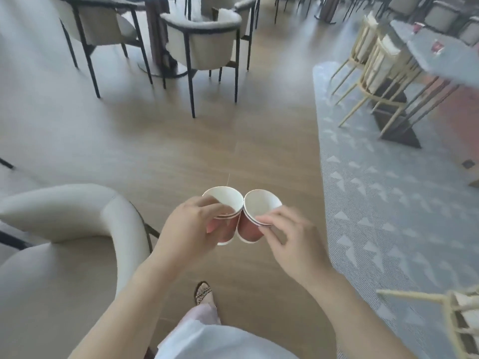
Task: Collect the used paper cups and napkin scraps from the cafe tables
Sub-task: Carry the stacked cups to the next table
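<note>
Two nested stacks of red paper cups with white interiors: the left stack wrapped by the curled fingers of the left hand, the right stack pinched at its rim by the right hand, rims touching just beyond the fingertips, probably so the stacks can be merged for one-handed carrying.

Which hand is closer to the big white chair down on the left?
Left. The left hand, gripping a cup stack, is just right of the white chair's curved back; the right hand, holding the other cup stack, is farther off, toward the grey rug.
</note>
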A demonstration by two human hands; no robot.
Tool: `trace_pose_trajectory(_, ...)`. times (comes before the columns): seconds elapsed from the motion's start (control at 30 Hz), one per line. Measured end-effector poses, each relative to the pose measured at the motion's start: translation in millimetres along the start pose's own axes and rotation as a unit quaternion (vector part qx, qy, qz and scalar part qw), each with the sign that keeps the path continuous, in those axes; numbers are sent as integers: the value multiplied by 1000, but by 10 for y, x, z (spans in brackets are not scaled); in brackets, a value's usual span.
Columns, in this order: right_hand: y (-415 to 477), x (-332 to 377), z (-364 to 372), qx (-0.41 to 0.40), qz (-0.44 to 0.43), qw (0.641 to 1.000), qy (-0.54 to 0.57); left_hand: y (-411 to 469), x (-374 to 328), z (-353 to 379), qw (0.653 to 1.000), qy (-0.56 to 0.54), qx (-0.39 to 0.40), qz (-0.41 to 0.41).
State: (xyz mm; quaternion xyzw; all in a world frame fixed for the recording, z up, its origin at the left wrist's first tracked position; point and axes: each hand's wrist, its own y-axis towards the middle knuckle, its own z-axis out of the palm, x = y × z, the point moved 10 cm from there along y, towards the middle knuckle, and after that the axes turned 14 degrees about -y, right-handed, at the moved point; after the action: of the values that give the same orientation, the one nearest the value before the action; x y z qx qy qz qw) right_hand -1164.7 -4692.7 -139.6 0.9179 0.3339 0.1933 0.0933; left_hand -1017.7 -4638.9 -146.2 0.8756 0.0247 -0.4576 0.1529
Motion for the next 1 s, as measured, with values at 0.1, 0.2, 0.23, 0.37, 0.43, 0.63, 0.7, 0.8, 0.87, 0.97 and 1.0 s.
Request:
trace_pose_trajectory(0.1, 680, 10, 140, -2, -18, 1000, 13, 500, 255, -265, 1000, 10, -17, -8)
trace_pose_trajectory(0.2, 1237, 12, 351, -5, -31, 999, 31, 950, 553, -453, 999, 22, -36, -19)
trace_pose_trajectory(0.23, 1399, 15, 421, -4, -37, 999, 35, 1082, 637, -508, 999, 23, -39, -20)
trace_pose_trajectory(0.37, 2078, 1, 724, 3, -65, 997, 49, 1617, 997, -709, 997, 28, -63, -26)
trace_pose_trajectory(0.43, 2489, -88, 894, -1, -69, 996, 52, 1967, 1208, -771, 996, 36, -68, -34)
trace_pose_trajectory(0.63, 3957, -307, 1436, 0, -88, 993, 77, 3259, 1914, -1043, 993, 60, -75, -63)
trace_pose_trajectory(0.7, 4504, -326, 1588, -3, -105, 991, 82, 3686, 2122, -1226, 991, 66, -90, -76)
trace_pose_trajectory(0.8, 5254, -230, 1771, -13, -137, 986, 96, 4216, 2350, -1546, 988, 72, -114, -81)
trace_pose_trajectory(0.87, 5721, -112, 1961, -1, -160, 981, 108, 4501, 2514, -1805, 983, 78, -143, -81)
trace_pose_trajectory(0.97, 6326, 158, 2275, 20, -190, 974, 121, 4772, 2854, -2224, 970, 93, -196, -108)
trace_pose_trajectory(1.0, 6512, 271, 2380, 28, -200, 971, 124, 4851, 2977, -2363, 966, 91, -211, -117)
